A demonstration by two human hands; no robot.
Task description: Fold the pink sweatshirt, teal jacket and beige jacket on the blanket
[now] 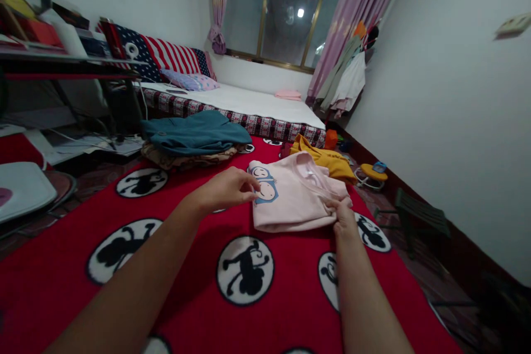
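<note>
A pale pink shirt lies folded into a compact shape, with blue-and-white cartoon faces printed on its left part and its neckline toward the back. My right hand grips the right edge of the shirt, fingers closed on the cloth. Just at the shirt's left edge, beside the print, my left hand hovers with bent fingers and the thumb apart, holding nothing. Under the shirt spreads a red blanket with black-and-white monkey circles.
Behind my left hand sits a pile of folded clothes, a teal garment on top. Mustard yellow clothing lies behind the shirt. Farther back is a bed. A desk stands left; a dark green folding stool and yellow stool stand right.
</note>
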